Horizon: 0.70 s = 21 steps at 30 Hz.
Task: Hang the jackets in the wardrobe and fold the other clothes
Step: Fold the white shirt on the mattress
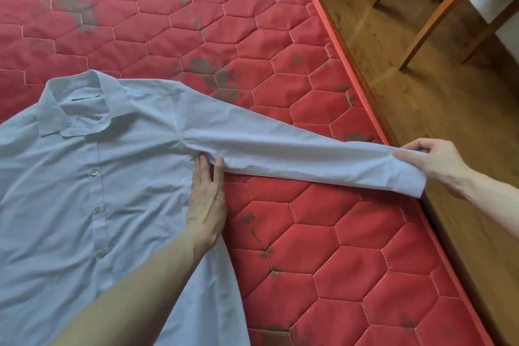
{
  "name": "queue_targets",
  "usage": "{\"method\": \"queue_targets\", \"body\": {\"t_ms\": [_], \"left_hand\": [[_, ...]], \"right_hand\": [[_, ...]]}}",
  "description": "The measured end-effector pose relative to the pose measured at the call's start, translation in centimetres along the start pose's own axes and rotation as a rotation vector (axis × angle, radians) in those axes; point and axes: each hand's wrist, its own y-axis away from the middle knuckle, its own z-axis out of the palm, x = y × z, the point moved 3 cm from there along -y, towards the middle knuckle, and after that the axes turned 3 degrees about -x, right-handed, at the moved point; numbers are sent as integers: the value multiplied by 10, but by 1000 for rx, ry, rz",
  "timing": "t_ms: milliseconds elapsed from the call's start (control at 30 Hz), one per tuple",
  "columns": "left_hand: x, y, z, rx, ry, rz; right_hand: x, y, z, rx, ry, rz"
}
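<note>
Shirt [84,177] flat | left hand [206,199] pressing | right hand [432,161] pinching cuff [404,174]

Place: a bedroom in a home.
Bed: a bare red quilted mattress [280,36], stained.
Floor: brown wood-look floor [407,87].
Furniture: wooden chair legs [438,5] beyond the mattress edge.

no readable text, labels or numbers

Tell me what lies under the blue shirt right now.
The blue shirt lies flat on the red quilted mattress, left hand pressing its armpit, right hand pinching the outstretched sleeve's cuff. Whatever sits beneath the fabric itself is covered.
</note>
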Motion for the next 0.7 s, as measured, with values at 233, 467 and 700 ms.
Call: {"method": "queue_targets", "body": {"t_ms": [233, 467, 700], "left_hand": [[3, 25, 3, -10, -229, 153], [5, 22, 5, 12, 19, 87], [-3, 14, -10, -148, 455, -3]], "right_hand": [[10, -8, 2, 365, -568, 274], [27, 21, 41, 175, -753, 401], [-46, 46, 46, 347, -374, 86]]}}
